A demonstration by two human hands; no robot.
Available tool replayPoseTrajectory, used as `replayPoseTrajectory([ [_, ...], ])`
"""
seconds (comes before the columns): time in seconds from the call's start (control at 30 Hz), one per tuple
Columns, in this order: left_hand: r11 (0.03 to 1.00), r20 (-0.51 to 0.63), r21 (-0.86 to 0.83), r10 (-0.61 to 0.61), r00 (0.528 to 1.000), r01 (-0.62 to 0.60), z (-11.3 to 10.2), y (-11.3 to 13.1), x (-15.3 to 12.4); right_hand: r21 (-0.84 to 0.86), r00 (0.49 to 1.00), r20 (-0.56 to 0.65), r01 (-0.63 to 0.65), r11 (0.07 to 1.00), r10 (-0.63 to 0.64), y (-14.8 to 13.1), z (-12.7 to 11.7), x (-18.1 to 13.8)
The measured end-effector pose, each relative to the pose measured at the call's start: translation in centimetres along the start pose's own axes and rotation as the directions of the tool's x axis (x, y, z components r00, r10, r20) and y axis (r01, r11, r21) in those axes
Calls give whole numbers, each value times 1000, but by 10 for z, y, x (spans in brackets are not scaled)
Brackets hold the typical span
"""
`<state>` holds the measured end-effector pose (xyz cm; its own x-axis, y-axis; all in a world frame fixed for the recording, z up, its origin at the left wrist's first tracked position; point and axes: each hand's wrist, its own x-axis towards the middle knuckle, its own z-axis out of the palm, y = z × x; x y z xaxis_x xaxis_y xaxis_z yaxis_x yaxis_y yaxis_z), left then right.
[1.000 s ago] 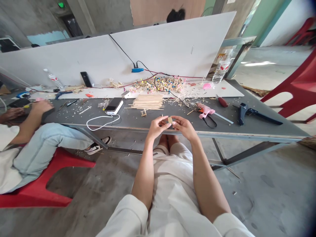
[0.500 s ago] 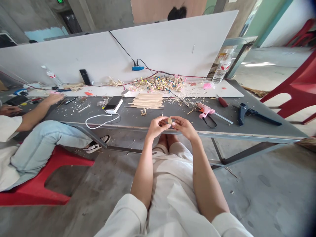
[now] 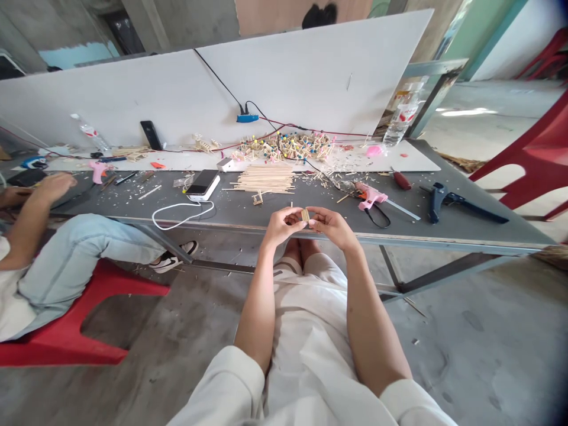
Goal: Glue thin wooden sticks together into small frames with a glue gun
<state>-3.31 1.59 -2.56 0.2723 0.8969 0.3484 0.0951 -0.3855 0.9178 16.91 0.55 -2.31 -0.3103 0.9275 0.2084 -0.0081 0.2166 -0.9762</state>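
Note:
Between my two hands, at the table's front edge, is a small block of pale wooden sticks (image 3: 305, 216) set side by side. My left hand (image 3: 283, 226) pinches it from the left, and my right hand (image 3: 331, 225) grips its right side with thumb and fingers. Just beyond them a small frame of short sticks (image 3: 258, 197) stands on the table. Behind that lies a row of long wooden sticks (image 3: 264, 178). To the right of my hands rests a pink glue gun (image 3: 370, 195) with a clear glue stick in its back.
A power bank with a phone (image 3: 204, 184) and white cable lies left. Colour-tipped sticks (image 3: 284, 146) are heaped by the white board (image 3: 310, 77). A dark blue cutting tool (image 3: 461, 204), a red-handled tool (image 3: 400, 181) and a bottle (image 3: 402, 115) are right. A co-worker (image 3: 53, 248) sits left.
My hands keep the stick block in almost the same place. The co-worker's hand has drawn back leftward, and a second pink glue gun now shows on the table there.

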Motion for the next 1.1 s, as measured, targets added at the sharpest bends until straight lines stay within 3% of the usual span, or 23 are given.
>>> replayPoseTrajectory([
  [1.1, 1000, 19, 24, 15, 1000, -15, 0, -1, 1, -38, 1000, -2, -18, 999, 18, -6, 0, -1],
])
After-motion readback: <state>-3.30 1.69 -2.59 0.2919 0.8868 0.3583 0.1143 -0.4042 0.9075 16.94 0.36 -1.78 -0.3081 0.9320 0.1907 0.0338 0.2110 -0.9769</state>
